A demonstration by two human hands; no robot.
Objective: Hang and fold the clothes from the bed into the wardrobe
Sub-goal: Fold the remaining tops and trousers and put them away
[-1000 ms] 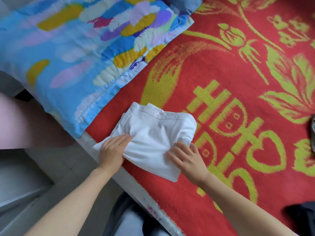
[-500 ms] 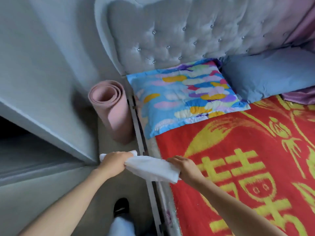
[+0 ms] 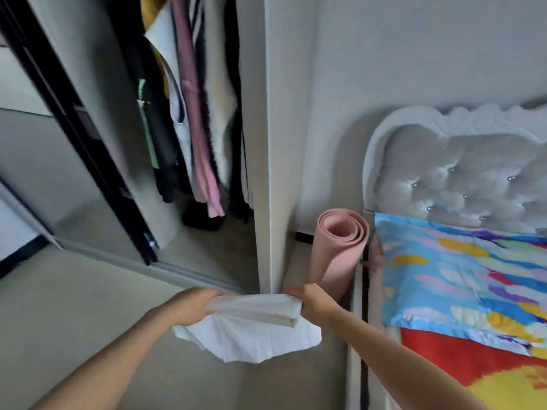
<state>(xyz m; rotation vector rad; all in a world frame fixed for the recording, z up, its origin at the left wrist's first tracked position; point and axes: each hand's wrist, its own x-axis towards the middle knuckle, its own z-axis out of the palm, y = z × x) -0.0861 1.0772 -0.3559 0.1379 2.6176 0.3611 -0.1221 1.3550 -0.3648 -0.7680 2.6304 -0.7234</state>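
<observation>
A folded white garment [image 3: 251, 327] hangs in the air between my two hands, over the floor just in front of the wardrobe's side panel. My left hand [image 3: 189, 306] grips its left end and my right hand [image 3: 307, 300] grips its right end. The lower part of the cloth sags below my hands. The open wardrobe [image 3: 268, 143] stands ahead on the left, with several hanging clothes [image 3: 195, 113] inside, among them a pink one and a white one. The bed [image 3: 488, 365] with its red and yellow blanket lies at the right.
A rolled pink mat [image 3: 340, 253] stands upright between the wardrobe's side and the bed. A dark-framed sliding door [image 3: 77, 137] covers the wardrobe's left part. A blue patterned pillow [image 3: 461, 279] lies below the grey tufted headboard [image 3: 461, 173]. Pale floor spreads at the lower left.
Both hands lifted the folded white garment off the bed and carried it left. My view swung from the bed to the open wardrobe.
</observation>
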